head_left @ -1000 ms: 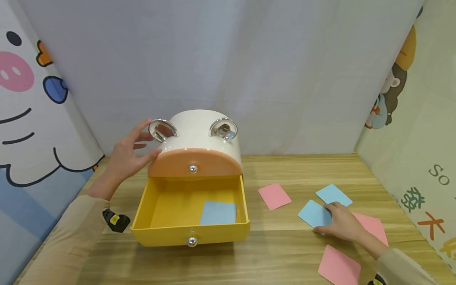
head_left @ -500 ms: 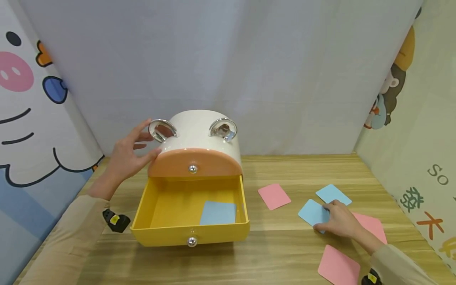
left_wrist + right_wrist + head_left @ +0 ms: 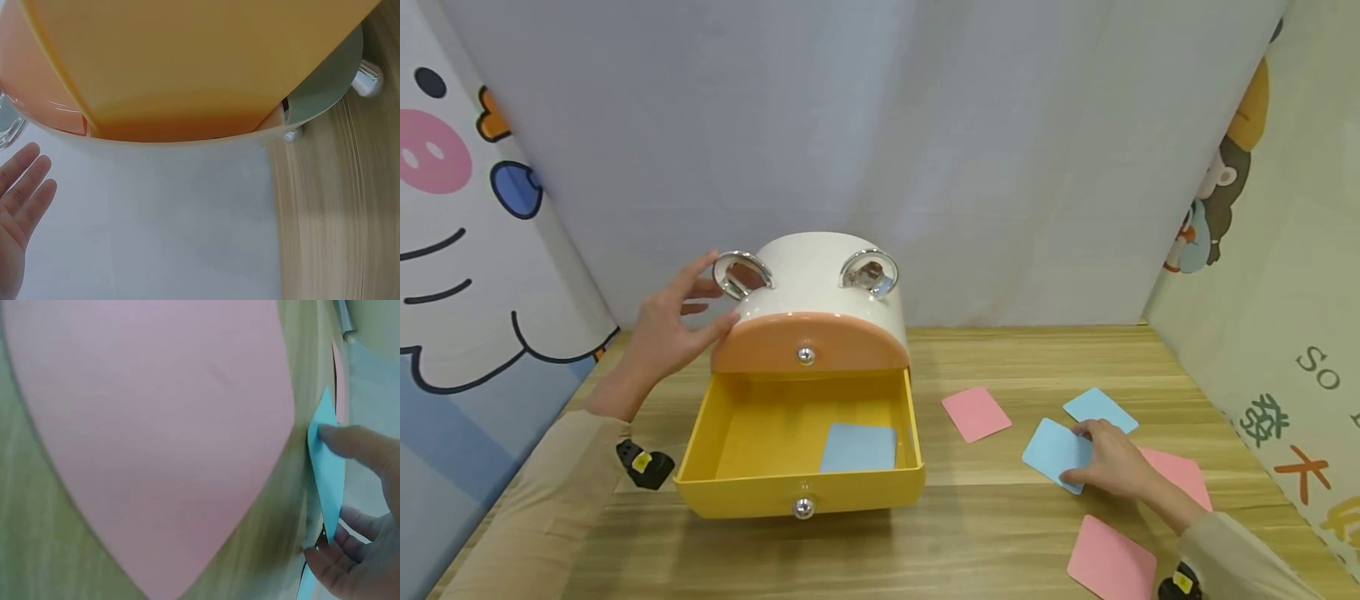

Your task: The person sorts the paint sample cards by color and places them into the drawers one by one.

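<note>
My right hand (image 3: pixel 1112 462) pinches a light-blue square card (image 3: pixel 1054 450), thumb on one edge and fingers at the opposite side. In the right wrist view this blue card (image 3: pixel 327 462) stands tilted between thumb and fingers. My left hand (image 3: pixel 666 329) rests, fingers spread, against the left side of a white dome-topped box (image 3: pixel 816 271) with shiny ear-like loops. Its yellow drawer (image 3: pixel 805 492) is pulled out, and another blue card (image 3: pixel 859 448) lies inside at the right. The left wrist view shows the left hand (image 3: pixel 22 206) with straight fingers beside the box.
A second loose blue card (image 3: pixel 1101 408) lies behind the right hand. Pink cards lie around: one (image 3: pixel 976 414) right of the box, one (image 3: pixel 1180 477) partly behind the right forearm, one (image 3: pixel 1112 558) near the front. The orange upper drawer (image 3: pixel 811 342) is closed.
The blue card at my right hand has shifted slightly left and its near edge shows more. The right forearm has edged left. The left hand, box and drawer have stayed put.
</note>
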A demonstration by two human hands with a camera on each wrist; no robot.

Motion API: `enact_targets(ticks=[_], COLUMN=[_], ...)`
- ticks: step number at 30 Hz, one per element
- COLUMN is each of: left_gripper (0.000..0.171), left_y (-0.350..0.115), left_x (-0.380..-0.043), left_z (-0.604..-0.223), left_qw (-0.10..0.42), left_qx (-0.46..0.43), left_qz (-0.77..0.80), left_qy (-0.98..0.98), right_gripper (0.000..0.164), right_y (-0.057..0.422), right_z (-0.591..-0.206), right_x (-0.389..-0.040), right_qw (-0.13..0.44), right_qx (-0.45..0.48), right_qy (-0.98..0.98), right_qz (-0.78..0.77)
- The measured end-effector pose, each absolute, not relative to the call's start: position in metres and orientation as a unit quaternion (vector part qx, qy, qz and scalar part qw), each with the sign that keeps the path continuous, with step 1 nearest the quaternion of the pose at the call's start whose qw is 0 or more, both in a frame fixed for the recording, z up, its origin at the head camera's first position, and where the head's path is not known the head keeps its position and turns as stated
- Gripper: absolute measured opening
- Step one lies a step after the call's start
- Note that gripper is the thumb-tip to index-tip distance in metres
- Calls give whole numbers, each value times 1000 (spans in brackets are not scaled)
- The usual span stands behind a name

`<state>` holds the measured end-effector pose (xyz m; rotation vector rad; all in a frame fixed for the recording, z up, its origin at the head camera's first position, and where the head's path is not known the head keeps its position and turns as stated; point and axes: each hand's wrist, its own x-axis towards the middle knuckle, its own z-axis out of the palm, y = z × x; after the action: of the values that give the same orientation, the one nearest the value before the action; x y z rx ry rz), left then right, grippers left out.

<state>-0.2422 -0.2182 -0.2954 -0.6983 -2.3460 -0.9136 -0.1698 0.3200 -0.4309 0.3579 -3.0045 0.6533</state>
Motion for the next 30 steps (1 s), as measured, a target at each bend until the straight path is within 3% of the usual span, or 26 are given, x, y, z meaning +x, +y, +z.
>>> enact_targets(ticks=[11, 20, 30], left_gripper=[72, 72, 72], left_y=[-218, -219, -219], left_x=[-242, -242, -242], left_z=[-296, -296, -295], left_qw=[256, 258, 262], left_qx=[-255, -255, -256], left_qz=[-334, -333, -330], left_qy=[-871, -870, -870], right_gripper=[34, 36, 42], right_y=[333, 331, 296], right_z=[-416, -389, -325], right_x=[-175, -180, -194], right_qw=[-80, -122, -132], right_qx=[85, 95, 154], right_qy=[-914, -877, -844], right_qz=[390, 455, 497])
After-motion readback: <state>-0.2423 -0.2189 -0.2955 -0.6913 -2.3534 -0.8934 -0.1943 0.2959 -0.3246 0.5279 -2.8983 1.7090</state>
